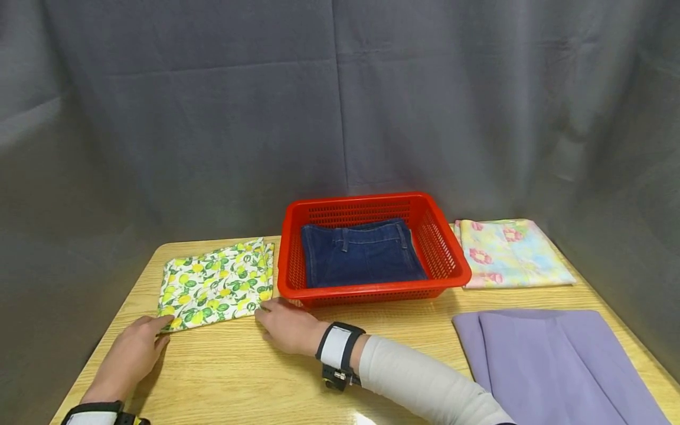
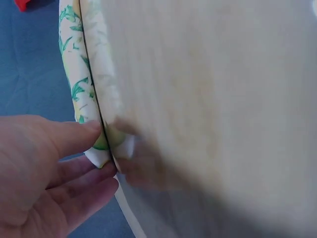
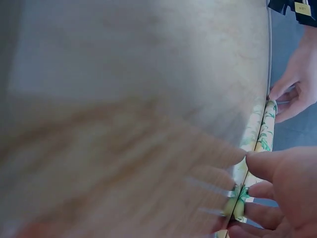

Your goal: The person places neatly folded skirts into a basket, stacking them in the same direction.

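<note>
A folded cloth (image 1: 215,283) with a lemon and green leaf print lies flat at the table's left side. My left hand (image 1: 130,354) pinches its near left corner; in the left wrist view the thumb (image 2: 81,136) lies against the folded edge, with fingertips at the corner below. At the near right corner, my right hand (image 1: 289,327) holds the same edge between thumb and fingers. From the right wrist view, the right fingers (image 3: 265,213) touch that edge, partly hidden behind it. Both hands are at the cloth's near side.
A red plastic basket (image 1: 366,293) stands at the back middle, with folded blue jeans (image 1: 366,257) inside. Right of it lies a folded pastel floral cloth (image 1: 510,254). A lavender cloth (image 1: 552,366) covers the near right. Grey curtains (image 1: 223,130) hang behind the wooden table (image 1: 228,378).
</note>
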`<state>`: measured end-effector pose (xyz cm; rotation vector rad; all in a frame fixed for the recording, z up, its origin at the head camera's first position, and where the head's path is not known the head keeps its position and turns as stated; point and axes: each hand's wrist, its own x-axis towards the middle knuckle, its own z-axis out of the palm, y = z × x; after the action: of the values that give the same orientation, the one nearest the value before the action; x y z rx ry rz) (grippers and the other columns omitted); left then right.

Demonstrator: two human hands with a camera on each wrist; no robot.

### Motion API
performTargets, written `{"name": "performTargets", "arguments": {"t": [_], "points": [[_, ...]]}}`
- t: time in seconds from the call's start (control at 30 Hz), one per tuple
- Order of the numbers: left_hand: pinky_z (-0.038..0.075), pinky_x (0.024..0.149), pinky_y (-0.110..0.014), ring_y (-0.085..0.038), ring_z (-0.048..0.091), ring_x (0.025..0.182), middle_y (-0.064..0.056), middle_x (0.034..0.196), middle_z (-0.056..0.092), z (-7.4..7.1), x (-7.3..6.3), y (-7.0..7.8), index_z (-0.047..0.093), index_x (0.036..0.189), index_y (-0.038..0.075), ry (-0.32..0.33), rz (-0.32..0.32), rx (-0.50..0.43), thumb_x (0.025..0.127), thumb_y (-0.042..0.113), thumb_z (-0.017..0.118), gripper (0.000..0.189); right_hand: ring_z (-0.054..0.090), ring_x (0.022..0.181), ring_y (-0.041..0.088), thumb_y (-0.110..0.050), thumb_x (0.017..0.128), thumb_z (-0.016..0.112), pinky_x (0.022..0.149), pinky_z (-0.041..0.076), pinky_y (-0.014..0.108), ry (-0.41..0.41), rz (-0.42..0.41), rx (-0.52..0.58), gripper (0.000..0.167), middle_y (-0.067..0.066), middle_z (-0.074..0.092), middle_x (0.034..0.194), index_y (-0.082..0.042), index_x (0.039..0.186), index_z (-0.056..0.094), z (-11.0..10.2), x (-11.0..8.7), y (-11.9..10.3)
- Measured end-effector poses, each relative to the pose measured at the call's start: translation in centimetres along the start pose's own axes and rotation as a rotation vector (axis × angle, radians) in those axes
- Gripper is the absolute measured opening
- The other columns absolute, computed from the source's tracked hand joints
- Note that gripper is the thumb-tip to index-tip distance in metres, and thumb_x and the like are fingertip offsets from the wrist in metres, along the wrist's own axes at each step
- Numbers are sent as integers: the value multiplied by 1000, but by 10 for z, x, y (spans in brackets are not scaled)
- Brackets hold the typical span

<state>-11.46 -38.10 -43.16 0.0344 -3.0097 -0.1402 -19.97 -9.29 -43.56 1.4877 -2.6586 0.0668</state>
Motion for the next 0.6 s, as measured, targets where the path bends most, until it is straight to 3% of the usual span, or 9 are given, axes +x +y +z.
{"name": "performTargets", "arguments": {"t": [0.13,0.2,0.33,0.53,0.6], "points": [[55,67,-48,-36,67,83,-23,96,68,-2,-11,0,68,115,-4,-14,15,-37,81,2,76,36,63,95,8,-15,94,65,81,53,17,37,-35,-24,13,-3,67,106,-16,107,66,0,-4,0],[54,65,-44,-32,66,80,-20,95,69,-4,-17,-2,68,115,-3,-65,6,-70,82,3,75,34,64,90,6,-10,93,64,77,53,16,49,-74,-54,12,-4,68,101,-16,103,68,-1,-6,0],[48,62,-35,-18,58,74,-6,90,69,-8,-29,-7,69,115,0,-232,-49,-144,85,5,72,31,64,83,3,-6,89,65,73,52,14,74,-187,-111,16,-7,70,92,-19,93,73,-3,-16,-3],[41,65,-32,-15,48,74,4,83,59,-12,-54,-11,71,113,7,-498,-171,-232,86,15,75,29,59,73,-2,-11,88,66,62,46,12,58,-347,-51,19,-13,65,78,-26,77,72,-7,-40,-12],[42,65,-29,-12,49,74,4,86,59,-10,-64,-18,71,114,6,-584,-151,-313,86,21,75,31,56,70,-4,-14,89,66,59,43,12,35,-392,-48,20,-14,63,76,-27,76,71,-10,-51,-16]]}}
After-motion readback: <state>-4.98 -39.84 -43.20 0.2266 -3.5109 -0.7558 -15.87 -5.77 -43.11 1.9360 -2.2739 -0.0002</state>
